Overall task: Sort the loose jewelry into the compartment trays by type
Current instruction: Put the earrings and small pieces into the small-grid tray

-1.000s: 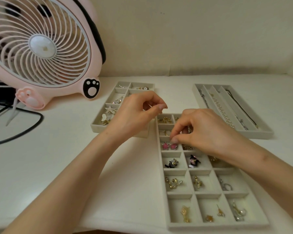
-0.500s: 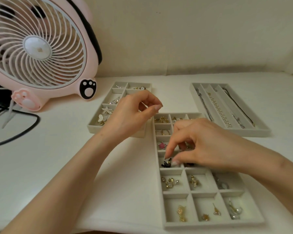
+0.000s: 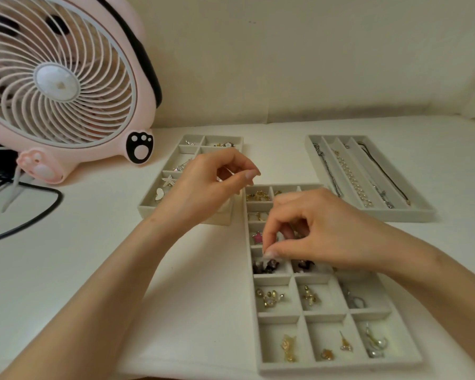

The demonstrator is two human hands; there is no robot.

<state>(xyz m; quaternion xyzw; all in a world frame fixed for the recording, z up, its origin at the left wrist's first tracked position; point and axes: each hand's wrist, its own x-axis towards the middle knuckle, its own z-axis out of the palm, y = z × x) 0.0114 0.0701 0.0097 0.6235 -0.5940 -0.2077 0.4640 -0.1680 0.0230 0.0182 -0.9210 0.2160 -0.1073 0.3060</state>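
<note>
wall: cream, plain, running behind the table, turning a corner far right
table: white, matte, filling the lower view
fan: pink, white grille, standing on table far left
cable: black, looping across table under fan
light: soft, even, leaving dim shadow band along wall base

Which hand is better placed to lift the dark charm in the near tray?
Right: the right hand pinches at the dark charm, while the left hand hangs farther away over the back-left tray.
</note>
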